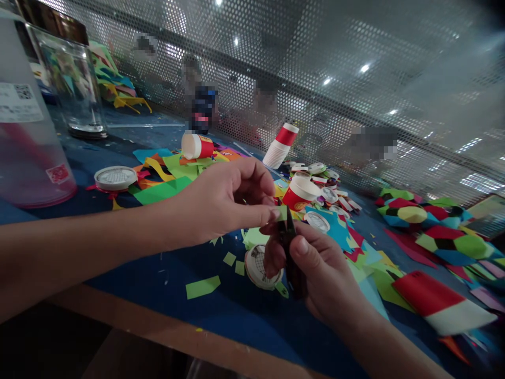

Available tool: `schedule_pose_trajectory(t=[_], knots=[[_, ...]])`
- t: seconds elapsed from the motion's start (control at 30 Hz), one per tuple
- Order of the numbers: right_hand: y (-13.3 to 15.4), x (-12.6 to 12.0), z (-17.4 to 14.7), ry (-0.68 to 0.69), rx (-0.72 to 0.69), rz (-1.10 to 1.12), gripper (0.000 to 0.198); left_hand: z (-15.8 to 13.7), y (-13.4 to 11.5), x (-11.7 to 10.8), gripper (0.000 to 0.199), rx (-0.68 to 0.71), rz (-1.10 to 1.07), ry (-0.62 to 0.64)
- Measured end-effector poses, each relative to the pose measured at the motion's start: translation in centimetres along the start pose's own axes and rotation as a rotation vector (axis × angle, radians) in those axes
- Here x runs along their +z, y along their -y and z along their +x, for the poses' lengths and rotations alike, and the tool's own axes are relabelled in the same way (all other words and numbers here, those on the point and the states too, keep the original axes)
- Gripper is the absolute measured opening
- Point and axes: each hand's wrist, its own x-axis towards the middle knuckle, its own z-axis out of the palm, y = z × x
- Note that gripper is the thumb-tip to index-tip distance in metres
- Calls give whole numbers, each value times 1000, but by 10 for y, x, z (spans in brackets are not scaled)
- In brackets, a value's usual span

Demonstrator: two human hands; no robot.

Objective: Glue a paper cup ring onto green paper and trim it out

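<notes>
My left hand pinches a small piece of light green paper between thumb and fingers. Black scissors are gripped in my right hand, their blades pointing up at the green piece. Whether the blades touch the paper I cannot tell. Below my hands a round white lid with a printed pattern lies on the blue table, partly covered by my right fingers. Beside it are small green paper squares and a longer green strip.
A stack of paper cups stands behind my hands, near another red and white cup. Coloured paper scraps spread across the table. At left stand a translucent container and a glass jar. A perforated metal screen rises behind.
</notes>
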Motion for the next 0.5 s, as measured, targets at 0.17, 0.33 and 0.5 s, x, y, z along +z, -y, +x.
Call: schedule_pose_trajectory(t=[0.17,0.33,0.5], knots=[[0,0,0,-28,36,-28,36,-1,2,0,19,14,87,-9],[-2,-1,1,1,8,-79,38,-2,3,0,18,9,140,-1],[-2,1,1,-15,8,-74,38,-3,2,2,18,-3,122,9]])
